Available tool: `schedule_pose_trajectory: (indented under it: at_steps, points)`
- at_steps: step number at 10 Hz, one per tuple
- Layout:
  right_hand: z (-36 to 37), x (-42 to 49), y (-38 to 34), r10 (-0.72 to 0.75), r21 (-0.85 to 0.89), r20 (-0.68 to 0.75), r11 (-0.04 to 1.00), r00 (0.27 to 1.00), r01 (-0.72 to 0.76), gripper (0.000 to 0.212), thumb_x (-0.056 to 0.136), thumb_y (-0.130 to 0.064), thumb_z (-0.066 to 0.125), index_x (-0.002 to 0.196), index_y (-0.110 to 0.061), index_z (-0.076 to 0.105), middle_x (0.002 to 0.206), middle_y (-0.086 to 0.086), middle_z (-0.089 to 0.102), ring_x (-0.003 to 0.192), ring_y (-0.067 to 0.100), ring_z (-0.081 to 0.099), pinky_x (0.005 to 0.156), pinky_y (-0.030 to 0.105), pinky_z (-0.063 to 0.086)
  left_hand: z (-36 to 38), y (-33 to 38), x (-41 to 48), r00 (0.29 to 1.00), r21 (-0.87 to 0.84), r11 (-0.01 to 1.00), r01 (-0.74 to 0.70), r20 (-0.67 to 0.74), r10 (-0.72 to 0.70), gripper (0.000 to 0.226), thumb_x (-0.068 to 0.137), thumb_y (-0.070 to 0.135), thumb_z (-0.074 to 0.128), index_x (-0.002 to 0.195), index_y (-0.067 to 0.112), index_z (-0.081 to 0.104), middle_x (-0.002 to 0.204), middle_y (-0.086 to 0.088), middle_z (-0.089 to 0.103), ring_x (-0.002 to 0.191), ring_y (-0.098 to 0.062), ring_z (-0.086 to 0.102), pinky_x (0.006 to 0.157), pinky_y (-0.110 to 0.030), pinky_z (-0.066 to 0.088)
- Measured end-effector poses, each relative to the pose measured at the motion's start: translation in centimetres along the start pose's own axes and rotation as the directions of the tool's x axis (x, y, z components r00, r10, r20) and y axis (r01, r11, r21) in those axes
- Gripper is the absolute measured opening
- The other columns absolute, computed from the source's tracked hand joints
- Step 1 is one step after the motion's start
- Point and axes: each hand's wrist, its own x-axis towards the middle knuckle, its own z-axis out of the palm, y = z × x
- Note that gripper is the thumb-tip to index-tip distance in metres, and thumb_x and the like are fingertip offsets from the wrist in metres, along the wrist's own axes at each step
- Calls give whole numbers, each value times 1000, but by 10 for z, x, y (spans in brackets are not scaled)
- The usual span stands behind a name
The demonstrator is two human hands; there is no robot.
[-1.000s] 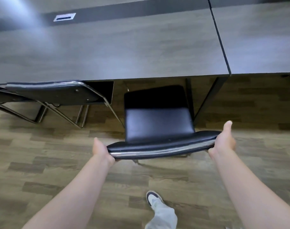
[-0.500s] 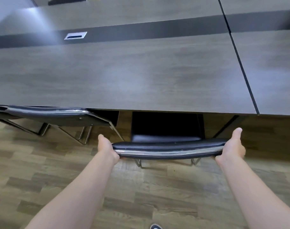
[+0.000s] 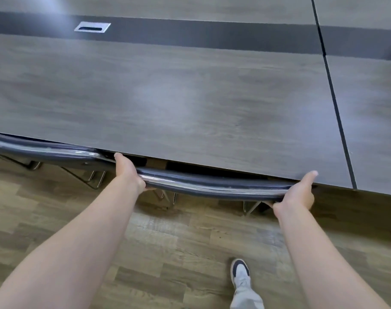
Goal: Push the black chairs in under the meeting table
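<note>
Scene evenly lit, moderately bright, indoor light from above. Soft bluish-white glare seen on the table top, strongest mid-surface and at the upper left corner. Thin highlight caught along the chrome rail of the chair back. Deep shadow under the table edge; only faint shadows cast on the wood floor. Slight motion blur throughout, wood grain smeared. Wide-angle bending noted at the frame edges; table seam visibly curved.
</note>
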Motion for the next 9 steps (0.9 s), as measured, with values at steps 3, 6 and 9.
schedule_pose_trajectory:
  at_steps: [3,6,9]
  points:
    - [21,5,1,-52,-3,-48,999,998,52,47,89,-70,64,103,-25,60,119,2,68,106,32,68,91,64,59,30,18,27,1000,27,1000,-11,4,11,63,101,69,31,141,28,56,136,-4,65,119,-35,65,111,-55,49]
    - [12,5,4,-91,-201,-62,977,994,77,48,99,-62,50,116,-17,56,127,9,59,117,37,60,100,64,53,17,12,17,998,29,999,-20,55,18,63,103,68,32,138,22,56,130,-9,65,100,-36,65,102,-57,50]
    - [25,-39,2,-231,-522,41,825,972,217,81,94,-62,51,151,-5,42,161,20,35,144,45,38,117,60,36,-18,30,-27,989,191,981,33,137,-60,68,105,56,51,160,17,40,166,-18,40,146,-47,43,117,-63,39]
